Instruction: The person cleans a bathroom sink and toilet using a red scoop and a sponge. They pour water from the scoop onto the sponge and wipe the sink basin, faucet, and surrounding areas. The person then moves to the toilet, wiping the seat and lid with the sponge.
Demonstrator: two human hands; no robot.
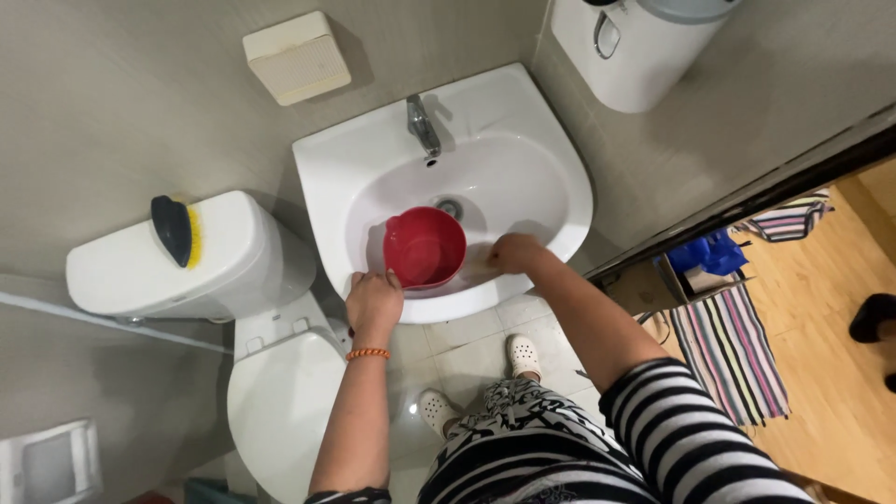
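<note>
Both arms reach forward and down from the body, roughly parallel, hands well apart.

Left arm: bare from above the elbow, nearly straight, forearm running up the view. An orange bead bracelet (368, 354) sits at the wrist. The left hand (374, 303) is seen from the back, knuckles up, fingers curled forward and closed in a grip; one fingertip shows at the far edge.

Right arm: upper arm in a black-and-white striped sleeve (686, 420), forearm bare, extended diagonally toward the upper left. The right hand (514, 253) is bent down at the wrist, closed into a loose fist, fingers tucked under and hidden. What the fingers hold cannot be told.
</note>
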